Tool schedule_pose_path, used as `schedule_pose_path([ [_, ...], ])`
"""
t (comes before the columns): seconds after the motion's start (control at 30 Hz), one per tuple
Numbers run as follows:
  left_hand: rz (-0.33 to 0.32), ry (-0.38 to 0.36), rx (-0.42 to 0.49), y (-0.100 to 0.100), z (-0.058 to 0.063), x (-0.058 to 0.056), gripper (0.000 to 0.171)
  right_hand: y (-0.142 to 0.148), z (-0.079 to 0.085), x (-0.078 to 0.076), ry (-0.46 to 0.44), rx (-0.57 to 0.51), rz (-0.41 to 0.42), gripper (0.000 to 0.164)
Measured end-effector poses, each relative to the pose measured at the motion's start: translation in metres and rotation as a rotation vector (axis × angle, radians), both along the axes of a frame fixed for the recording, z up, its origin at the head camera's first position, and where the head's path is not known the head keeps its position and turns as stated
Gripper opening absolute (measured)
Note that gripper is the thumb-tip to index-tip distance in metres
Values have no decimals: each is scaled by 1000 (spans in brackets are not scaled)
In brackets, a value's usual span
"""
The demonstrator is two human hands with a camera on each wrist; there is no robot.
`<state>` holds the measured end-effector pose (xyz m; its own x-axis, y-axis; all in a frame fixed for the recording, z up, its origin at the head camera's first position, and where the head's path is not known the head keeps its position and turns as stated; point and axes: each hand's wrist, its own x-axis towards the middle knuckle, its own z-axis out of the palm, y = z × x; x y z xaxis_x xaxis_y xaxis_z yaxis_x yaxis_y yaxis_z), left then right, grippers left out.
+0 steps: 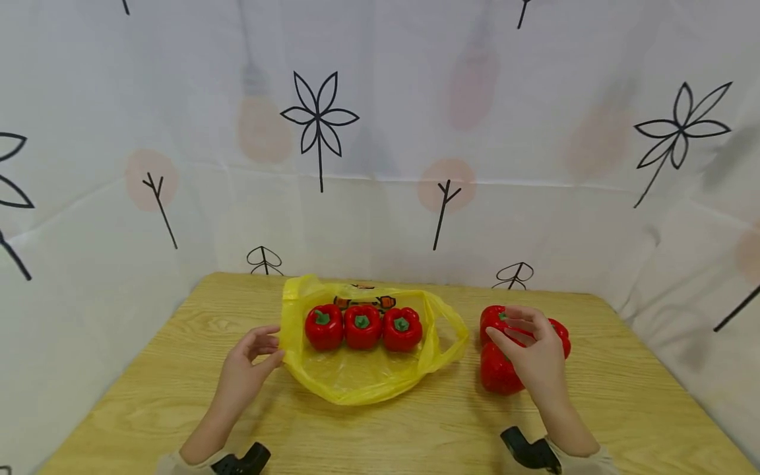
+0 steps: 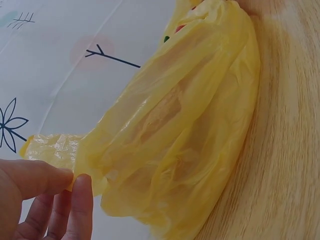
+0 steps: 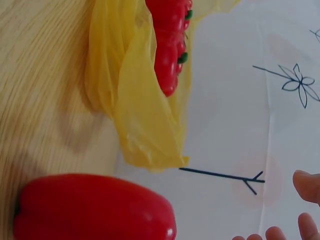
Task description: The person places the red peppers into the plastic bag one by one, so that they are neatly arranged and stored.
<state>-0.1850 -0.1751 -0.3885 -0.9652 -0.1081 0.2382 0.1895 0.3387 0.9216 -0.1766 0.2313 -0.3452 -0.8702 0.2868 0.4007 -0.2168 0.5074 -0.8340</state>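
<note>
A yellow plastic bag (image 1: 356,393) lies mouth open mid-table, with three red bell peppers (image 1: 363,326) in a row inside, green stems showing. My left hand (image 1: 248,364) pinches the bag's left edge between thumb and fingers; in the left wrist view, the thumb and index finger meet on the thin yellow film (image 2: 165,135). My right hand (image 1: 537,359) hovers over more red bell peppers (image 1: 497,369) at the right, partly hiding them. Its fingers are loosely bent with nothing between them. In the right wrist view, the fingertips (image 3: 307,187) stay apart from the near red pepper (image 3: 95,207).
A wooden table (image 1: 415,435) carries everything. Behind it hangs a white cloth (image 1: 380,224) printed with plants and pale circles. The bag's loop handle (image 1: 454,330) reaches toward the peppers on the right.
</note>
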Motion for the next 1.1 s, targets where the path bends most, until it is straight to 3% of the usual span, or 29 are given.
schedule_pose_path([
  [0.23,6,-10,-6,1,0,0,36,25,-16,-13,31,-39,3,48],
  [0.4,11,-11,-10,1,0,0,36,38,-22,-18,4,-19,-50,50],
  [0.73,19,-11,-21,1,2,1,36,54,-18,-19,23,-57,-57,48],
  [1.1,14,13,3,2,1,1,36,63,-7,-16,-30,59,-98,48],
])
